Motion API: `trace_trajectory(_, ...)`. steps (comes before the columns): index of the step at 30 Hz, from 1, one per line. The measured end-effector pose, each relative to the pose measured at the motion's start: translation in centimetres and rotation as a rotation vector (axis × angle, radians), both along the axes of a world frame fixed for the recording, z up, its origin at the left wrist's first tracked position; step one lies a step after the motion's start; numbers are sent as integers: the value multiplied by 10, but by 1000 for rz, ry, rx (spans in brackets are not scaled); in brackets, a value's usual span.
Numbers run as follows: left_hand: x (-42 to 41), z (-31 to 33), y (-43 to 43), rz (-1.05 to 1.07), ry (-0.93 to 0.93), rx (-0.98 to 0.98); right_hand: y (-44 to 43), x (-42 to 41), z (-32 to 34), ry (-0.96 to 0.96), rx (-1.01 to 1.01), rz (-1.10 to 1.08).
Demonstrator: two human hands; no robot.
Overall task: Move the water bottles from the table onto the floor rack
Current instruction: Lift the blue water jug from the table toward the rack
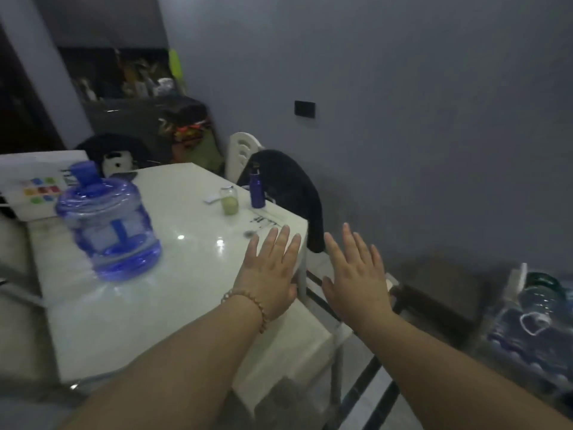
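Note:
A large blue water bottle (108, 225) with a blue cap stands upright on the white table (186, 268), at its left side. My left hand (271, 268), a bead bracelet on its wrist, is spread flat over the table's right edge, well right of the bottle. My right hand (356, 274) hovers open just past that edge, over the floor. Both hands hold nothing. At the lower right, on the floor, blurred blue water bottles (533, 321) rest on what looks like a rack; its frame is hard to make out.
A small dark blue flask (256, 190) and a glass jar (229, 201) stand near the table's far right edge. A white chair (240, 153) draped with black cloth (288, 187) stands behind it. A white box (37, 184) with coloured stickers lies at the far left.

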State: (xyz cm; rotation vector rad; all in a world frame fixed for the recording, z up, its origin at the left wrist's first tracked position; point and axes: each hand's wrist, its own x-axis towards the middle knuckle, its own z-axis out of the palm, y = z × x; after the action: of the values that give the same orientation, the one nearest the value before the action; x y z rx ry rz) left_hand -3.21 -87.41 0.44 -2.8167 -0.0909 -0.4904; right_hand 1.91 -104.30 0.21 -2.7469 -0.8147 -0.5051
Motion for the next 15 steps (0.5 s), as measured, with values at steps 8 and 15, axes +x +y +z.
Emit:
trace_trajectory(8,-119,-7,175,236,76,-12,213,-89,-15,12,-44,254)
trace_trajectory(15,-152,-22,281,359,105,-39,336,-98,-25,57,-66,406)
